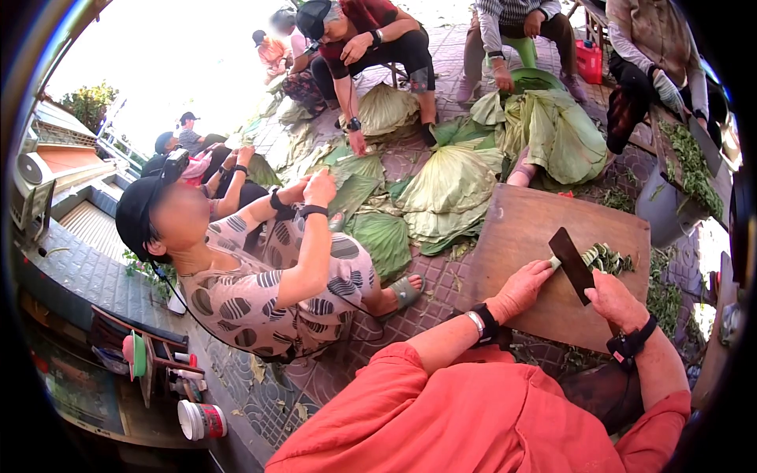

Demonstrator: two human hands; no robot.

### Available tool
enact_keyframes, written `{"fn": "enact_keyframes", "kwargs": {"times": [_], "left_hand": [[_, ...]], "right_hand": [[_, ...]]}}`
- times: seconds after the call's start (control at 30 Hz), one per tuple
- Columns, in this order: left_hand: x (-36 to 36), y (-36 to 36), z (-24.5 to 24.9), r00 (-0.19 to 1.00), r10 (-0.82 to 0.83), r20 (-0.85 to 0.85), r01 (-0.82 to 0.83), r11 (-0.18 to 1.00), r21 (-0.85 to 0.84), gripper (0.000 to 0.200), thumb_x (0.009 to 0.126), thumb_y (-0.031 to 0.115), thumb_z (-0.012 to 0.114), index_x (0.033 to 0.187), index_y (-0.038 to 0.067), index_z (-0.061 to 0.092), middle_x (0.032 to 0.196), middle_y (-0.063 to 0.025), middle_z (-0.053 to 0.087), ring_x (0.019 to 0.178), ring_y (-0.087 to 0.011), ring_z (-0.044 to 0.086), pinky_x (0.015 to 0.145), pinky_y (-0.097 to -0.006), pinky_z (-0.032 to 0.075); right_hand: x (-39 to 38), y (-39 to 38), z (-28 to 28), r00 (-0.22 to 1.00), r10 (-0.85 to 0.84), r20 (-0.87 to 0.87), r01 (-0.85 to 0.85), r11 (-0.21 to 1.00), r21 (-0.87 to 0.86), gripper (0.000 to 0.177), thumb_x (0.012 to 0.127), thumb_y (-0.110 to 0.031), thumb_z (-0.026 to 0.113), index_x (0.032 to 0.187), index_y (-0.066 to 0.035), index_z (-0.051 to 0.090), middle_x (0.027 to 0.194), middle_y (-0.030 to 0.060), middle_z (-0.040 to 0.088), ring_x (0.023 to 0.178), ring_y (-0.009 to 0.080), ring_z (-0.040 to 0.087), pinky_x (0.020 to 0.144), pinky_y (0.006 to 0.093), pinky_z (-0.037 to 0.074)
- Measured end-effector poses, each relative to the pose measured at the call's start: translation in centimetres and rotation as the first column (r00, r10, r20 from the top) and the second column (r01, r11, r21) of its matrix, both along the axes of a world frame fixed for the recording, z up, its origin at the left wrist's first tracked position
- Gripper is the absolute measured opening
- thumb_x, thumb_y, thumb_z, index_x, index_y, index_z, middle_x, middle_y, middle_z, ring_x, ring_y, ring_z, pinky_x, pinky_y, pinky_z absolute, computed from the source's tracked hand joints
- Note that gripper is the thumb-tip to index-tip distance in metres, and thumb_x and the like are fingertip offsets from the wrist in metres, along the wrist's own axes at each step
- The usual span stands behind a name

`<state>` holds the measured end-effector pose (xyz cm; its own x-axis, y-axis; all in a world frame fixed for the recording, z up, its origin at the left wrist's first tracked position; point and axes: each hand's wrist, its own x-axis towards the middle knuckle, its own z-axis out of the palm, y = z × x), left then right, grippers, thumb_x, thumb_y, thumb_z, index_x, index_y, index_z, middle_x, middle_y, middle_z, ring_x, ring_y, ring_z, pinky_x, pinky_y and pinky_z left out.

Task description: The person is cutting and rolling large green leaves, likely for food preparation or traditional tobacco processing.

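My left hand (520,289) presses down the end of a rolled bundle of green leaves (605,258) on a wooden cutting board (520,229). My right hand (613,301) grips the handle of a dark cleaver (572,265), whose blade stands across the roll, right beside my left fingertips. Cut shreds of leaf lie at the far end of the roll. Both wrists wear dark bands, and my sleeves are orange.
A person in a spotted outfit (268,292) sits close on my left with arms raised. Big green leaves (449,189) are heaped on the paved ground beyond the board. Several other seated people work across the pile. Chopped greens (661,296) lie right of the board.
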<state>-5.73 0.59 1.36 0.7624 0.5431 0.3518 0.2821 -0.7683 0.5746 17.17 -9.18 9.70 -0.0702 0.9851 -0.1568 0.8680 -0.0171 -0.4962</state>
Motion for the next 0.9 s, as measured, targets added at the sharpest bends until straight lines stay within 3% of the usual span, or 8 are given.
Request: {"fn": "enact_keyframes", "kwargs": {"times": [0.73, 0.9], "left_hand": [[-0.1, -0.1, -0.1, 1.0, 0.0, 0.013, 0.0, 1.0, -0.009, 0.043, 0.078, -0.003, 0.053, 0.121, 0.001, 0.052, 0.124, -0.0147, 0.052, 0.117, -0.0335, 0.048, 0.098, -0.0379, 0.042], [0.1, -0.1, -0.2, 1.0, -0.004, 0.013, 0.004, 1.0, -0.003, 0.042, 0.078, -0.003, 0.053, 0.12, 0.001, 0.053, 0.124, -0.015, 0.052, 0.115, -0.0336, 0.049, 0.097, -0.038, 0.043]], "right_hand": [[0.7, -0.2, -1.1, 0.996, -0.01, -0.09, 0.011, 1.0, 0.012, 0.027, 0.08, -0.015, 0.062, 0.093, 0.006, 0.051, 0.085, 0.0286, 0.059, 0.085, 0.0458, 0.057, 0.074, 0.0478, 0.046], [0.6, 0.2, -1.0, 0.999, -0.036, 0.002, 0.035, 0.999, 0.025, 0.023, 0.08, -0.015, 0.061, 0.089, 0.004, 0.052, 0.079, 0.0261, 0.059, 0.078, 0.0453, 0.056, 0.069, 0.0495, 0.046]]}}
